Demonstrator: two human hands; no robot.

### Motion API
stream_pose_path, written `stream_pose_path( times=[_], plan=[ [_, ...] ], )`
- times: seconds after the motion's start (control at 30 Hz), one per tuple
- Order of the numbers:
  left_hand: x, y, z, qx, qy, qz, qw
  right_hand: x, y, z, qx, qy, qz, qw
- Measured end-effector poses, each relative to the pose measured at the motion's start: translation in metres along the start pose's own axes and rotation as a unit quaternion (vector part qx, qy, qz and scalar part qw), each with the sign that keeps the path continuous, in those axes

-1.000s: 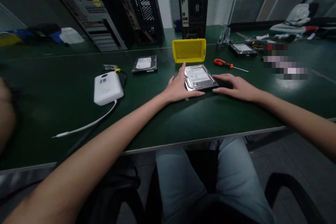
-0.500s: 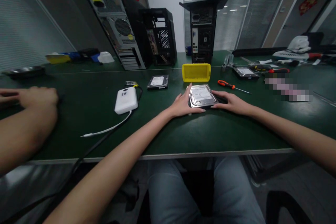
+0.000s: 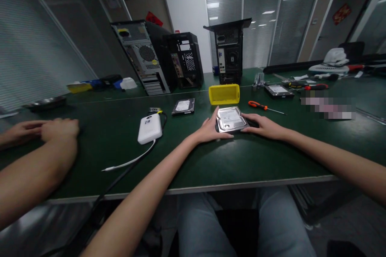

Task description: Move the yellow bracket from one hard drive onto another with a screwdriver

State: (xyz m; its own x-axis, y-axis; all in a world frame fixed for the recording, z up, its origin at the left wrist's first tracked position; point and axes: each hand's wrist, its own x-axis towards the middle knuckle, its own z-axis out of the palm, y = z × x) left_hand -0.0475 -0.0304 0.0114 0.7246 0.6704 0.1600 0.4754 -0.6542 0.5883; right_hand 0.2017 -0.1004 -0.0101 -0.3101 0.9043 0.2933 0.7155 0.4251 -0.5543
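A silver hard drive (image 3: pixel 229 119) lies label up on the green table (image 3: pixel 241 160). My left hand (image 3: pixel 209 128) grips its left side, thumb and fingers spread around the corner. On the opposite side my right hand (image 3: pixel 262 126) holds the drive's right edge between thumb and fingers. Just behind the drive stands a yellow box (image 3: pixel 224 102). An orange-handled screwdriver (image 3: pixel 258 105) rests behind my right hand. Another hard drive (image 3: pixel 183 106) lies to the left, and a third one (image 3: pixel 278 90) sits at the back right.
A white device (image 3: pixel 150 128) with cables lies left of my left arm. Another person's hands (image 3: pixel 60 128) rest on the table at far left. Computer cases (image 3: pixel 150 56) stand at the back, one (image 3: pixel 230 52) behind the yellow box. Tools (image 3: pixel 316 87) lie at right.
The view has tilted up, so the table and its things appear lower. Both hands keep their places on the drive. The other person's hands look slightly shifted with the view.
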Motion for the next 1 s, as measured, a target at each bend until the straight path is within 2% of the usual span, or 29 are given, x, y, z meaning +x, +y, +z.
stream_pose_path(
  times=[0.13, 0.23, 0.4, 0.6, 0.7, 0.83, 1.0],
  plan=[
    [-0.003, -0.001, 0.0, -0.017, 0.019, 0.002, 1.0, 0.001, 0.002, -0.003, 0.011, 0.01, 0.021, 1.0],
    [-0.005, -0.001, 0.002, -0.018, 0.028, -0.003, 0.999, 0.014, 0.012, -0.002, 0.021, 0.066, 0.038, 0.997],
    [-0.005, -0.002, 0.003, -0.016, 0.025, -0.011, 0.999, 0.06, 0.04, 0.009, 0.002, 0.176, 0.09, 0.98],
    [-0.006, -0.003, 0.0, -0.006, 0.026, -0.012, 1.0, 0.125, 0.063, 0.021, -0.015, 0.277, 0.191, 0.942],
    [-0.007, -0.003, -0.001, 0.003, 0.02, -0.01, 1.0, 0.146, 0.072, 0.024, -0.02, 0.285, 0.242, 0.927],
    [-0.007, -0.006, 0.0, -0.011, 0.022, -0.002, 1.0, 0.157, 0.085, 0.025, -0.021, 0.268, 0.294, 0.917],
    [-0.003, -0.014, -0.002, -0.142, 0.014, -0.006, 0.99, 0.154, 0.098, 0.025, -0.013, 0.243, 0.298, 0.923]
  ],
)
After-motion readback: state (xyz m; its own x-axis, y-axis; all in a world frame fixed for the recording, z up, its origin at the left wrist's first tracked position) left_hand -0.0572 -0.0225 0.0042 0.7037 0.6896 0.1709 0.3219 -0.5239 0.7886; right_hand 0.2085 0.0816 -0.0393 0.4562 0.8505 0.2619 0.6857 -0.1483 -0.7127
